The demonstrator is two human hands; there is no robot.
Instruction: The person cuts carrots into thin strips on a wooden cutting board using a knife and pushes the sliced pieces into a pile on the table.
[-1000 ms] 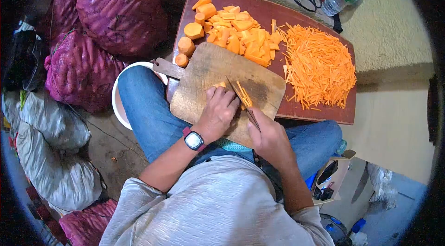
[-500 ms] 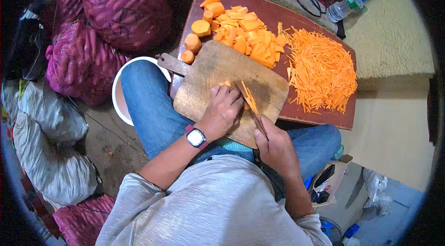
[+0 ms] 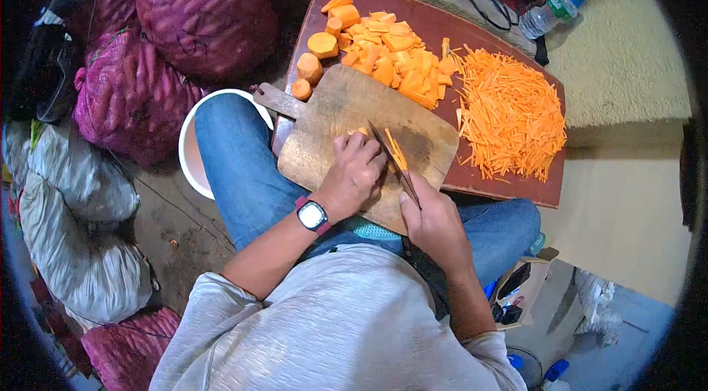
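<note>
On the wooden cutting board [image 3: 332, 111], my left hand [image 3: 355, 176] has its fingers curled down over a carrot piece [image 3: 359, 131], of which only a small orange bit shows. My right hand [image 3: 436, 225] is wrapped round the handle of a knife [image 3: 394, 162]. The blade lies close beside my left fingertips. Just right of the blade are a few thin carrot strips [image 3: 396, 149]. Beyond the board, flat carrot slices [image 3: 398, 56] are heaped on a reddish-brown tabletop [image 3: 450, 11], with thick carrot chunks [image 3: 322, 45] to their left and a large pile of carrot strips [image 3: 510, 114] to their right.
A white basin [image 3: 189, 162] stands by my left knee. Full pink mesh sacks [image 3: 203, 11] and white sacks [image 3: 81, 251] line the left side. A water bottle [image 3: 549, 16] lies at the upper right. An open box [image 3: 527, 291] is by my right knee.
The knife and my right hand have shifted slightly, with the blade tip now a little farther up and left. My left hand stays almost in place on the board.
</note>
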